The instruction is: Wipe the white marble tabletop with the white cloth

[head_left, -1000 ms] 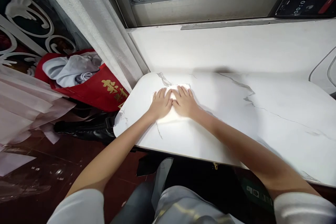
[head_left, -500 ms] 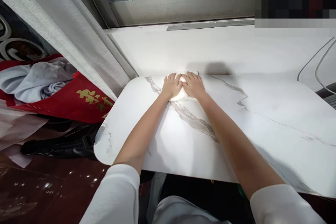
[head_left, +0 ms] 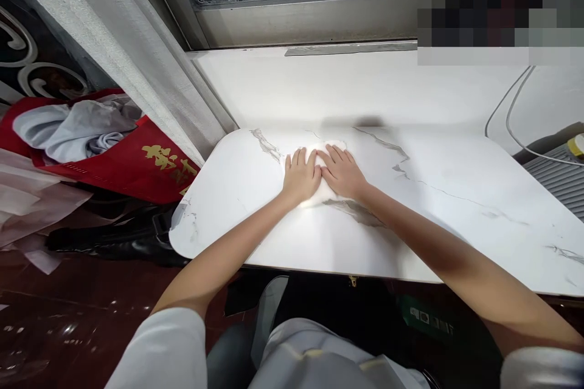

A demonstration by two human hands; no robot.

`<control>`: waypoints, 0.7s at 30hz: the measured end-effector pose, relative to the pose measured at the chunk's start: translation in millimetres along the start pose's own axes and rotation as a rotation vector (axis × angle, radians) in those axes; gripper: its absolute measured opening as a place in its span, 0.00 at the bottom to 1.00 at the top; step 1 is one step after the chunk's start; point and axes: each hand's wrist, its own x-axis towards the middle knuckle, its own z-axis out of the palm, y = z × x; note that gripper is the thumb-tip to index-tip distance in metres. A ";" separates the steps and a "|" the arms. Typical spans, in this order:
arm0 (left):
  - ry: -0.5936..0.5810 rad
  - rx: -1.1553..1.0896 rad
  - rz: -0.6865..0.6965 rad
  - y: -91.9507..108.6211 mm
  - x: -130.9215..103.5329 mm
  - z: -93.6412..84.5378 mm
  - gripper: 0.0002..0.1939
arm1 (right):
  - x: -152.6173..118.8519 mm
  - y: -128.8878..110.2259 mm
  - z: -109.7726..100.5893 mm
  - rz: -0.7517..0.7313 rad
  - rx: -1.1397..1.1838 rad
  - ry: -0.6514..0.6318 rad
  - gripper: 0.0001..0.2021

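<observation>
A white cloth (head_left: 316,199) lies on the white marbled tabletop (head_left: 228,206), partly covered by my two hands. My left hand (head_left: 302,177) presses flat on the cloth's left part, fingers stretched out and pointing away from me. Resting on the right part, my right hand (head_left: 341,170) is also flat with its fingers spread. The two thumbs nearly meet in the middle. Neither hand is closed around the cloth, and much of it is hidden beneath the palms.
A white wall (head_left: 356,85) and a metal-framed window (head_left: 310,24) stand behind the table. Left are a pale curtain (head_left: 150,67) and a red bag (head_left: 118,176) with folded light fabric. A cable (head_left: 507,112) hangs at right above a grey ribbed object (head_left: 556,176).
Both hands and the cloth have come back from the table's rear edge toward me. My elbows now bend outward more. The view has shifted slightly.
</observation>
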 end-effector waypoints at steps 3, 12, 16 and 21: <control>-0.008 -0.005 0.044 15.5 -46.5 -4.5 0.26 | -51.0 -12.1 -3.3 0.008 -0.026 0.024 0.28; -0.036 -0.046 0.243 50.3 -117.1 -8.6 0.27 | -150.3 -17.4 -5.5 0.006 -0.071 0.120 0.27; -0.087 -0.043 0.229 55.8 -83.3 -4.7 0.27 | -124.1 -0.3 -12.0 0.091 -0.037 0.016 0.28; -0.052 -0.059 0.227 55.0 4.1 9.3 0.25 | -49.2 38.0 -18.8 0.248 0.037 0.007 0.26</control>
